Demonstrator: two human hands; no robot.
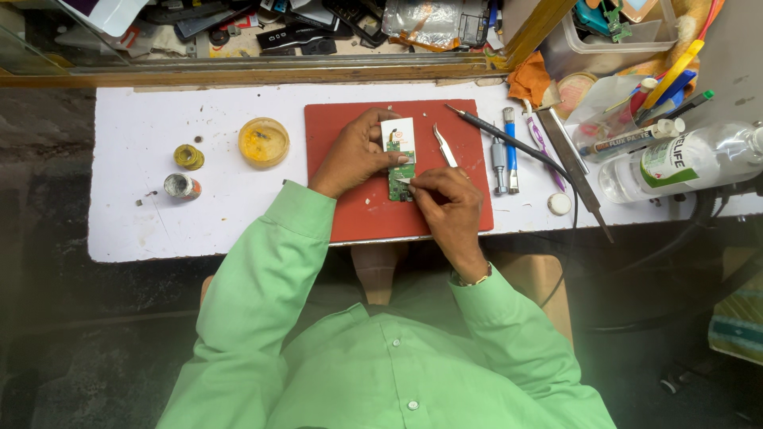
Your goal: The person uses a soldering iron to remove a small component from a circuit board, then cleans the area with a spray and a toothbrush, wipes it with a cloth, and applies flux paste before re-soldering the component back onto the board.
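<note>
**Two hands work on a small circuit board on a red mat**

A person in a light green shirt sits at a white surface and looks down at a red mat that lies in the middle of it. On the mat there is a small green circuit board with a white part at its upper end.

The left hand rests on the mat and holds the board from the left side; its fingers curl around the upper white part and pinch it at the edges. The right hand is just beside the lower part of the board. Its fingers are pressed together around a thin, pale tool, and the tip touches the board. What kind of tool it is, I cannot tell.

A pair of metal tweezers lies on the mat, near the board on the right. A soldering iron lies across the mat's upper right corner. On the left of the mat stand a round yellow tin, a small brass-coloured spool and a small metal can. On the right lies a clear plastic bottle.
</note>
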